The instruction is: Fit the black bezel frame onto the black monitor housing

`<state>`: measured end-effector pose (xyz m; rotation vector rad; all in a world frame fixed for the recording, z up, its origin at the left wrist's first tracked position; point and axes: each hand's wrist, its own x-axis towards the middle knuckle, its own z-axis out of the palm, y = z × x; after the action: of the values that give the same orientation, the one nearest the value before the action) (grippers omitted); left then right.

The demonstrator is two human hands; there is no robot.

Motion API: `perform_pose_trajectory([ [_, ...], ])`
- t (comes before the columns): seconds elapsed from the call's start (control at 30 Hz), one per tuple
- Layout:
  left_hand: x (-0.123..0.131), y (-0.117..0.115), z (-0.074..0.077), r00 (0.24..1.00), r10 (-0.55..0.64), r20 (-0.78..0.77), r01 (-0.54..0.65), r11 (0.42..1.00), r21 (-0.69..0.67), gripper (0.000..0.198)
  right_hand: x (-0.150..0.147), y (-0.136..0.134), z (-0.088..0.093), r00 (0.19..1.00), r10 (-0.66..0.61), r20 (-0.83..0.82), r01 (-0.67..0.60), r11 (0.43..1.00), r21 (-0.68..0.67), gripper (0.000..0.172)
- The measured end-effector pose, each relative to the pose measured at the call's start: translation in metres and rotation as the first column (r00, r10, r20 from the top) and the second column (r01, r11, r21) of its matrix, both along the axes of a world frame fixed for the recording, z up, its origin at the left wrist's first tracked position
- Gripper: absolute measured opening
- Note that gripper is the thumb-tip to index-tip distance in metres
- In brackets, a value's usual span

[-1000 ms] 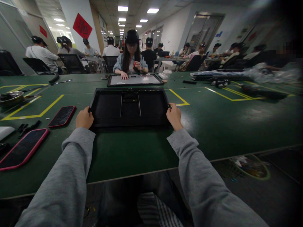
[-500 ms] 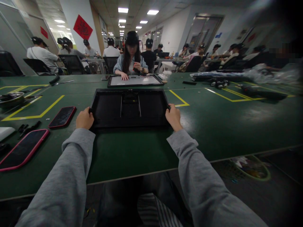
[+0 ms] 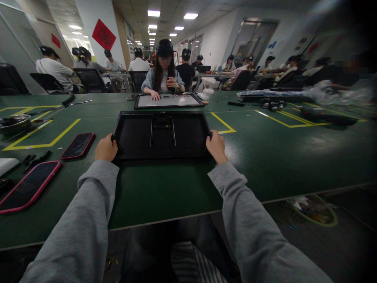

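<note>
A wide black rectangular casing [image 3: 132, 133], like the back shell of a flat monitor, is in front of me over the green table [image 3: 165, 188]. Two thin metal rails [image 3: 173, 135] run down its middle beside a dark raised part. My left hand [image 3: 106, 148] is closed around the casing's left edge, thumb on top. On the opposite edge, my right hand [image 3: 216, 146] grips in the same way. The undersides of my fingers are hidden, and I cannot tell whether the casing touches the table.
Two pink-rimmed phones [image 3: 78, 146] lie to the left, near a metal bowl [image 3: 14, 122]. Across the table a co-worker [image 3: 161, 74] works at a framed panel [image 3: 169, 101], a plastic cup [image 3: 207, 94] beside it. At right lie a dark power tool [image 3: 326, 116] and plastic wrapping [image 3: 338, 93].
My hands and the casing stay practically in place. The co-worker's raised hand has shifted slightly; the whole view has moved by a hair.
</note>
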<state>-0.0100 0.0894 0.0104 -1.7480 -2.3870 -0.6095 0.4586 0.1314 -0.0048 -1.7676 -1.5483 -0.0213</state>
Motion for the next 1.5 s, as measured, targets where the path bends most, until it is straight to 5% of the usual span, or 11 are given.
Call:
perform_pose_trajectory([
  [1.5,0.0015,-0.0034,0.0029,1.000,0.019,-0.004,-0.019,1.000,-0.015,0.057,0.0004,-0.0019,0.0014,1.000,0.003,0.000,-0.003,1.000,-0.014,0.046],
])
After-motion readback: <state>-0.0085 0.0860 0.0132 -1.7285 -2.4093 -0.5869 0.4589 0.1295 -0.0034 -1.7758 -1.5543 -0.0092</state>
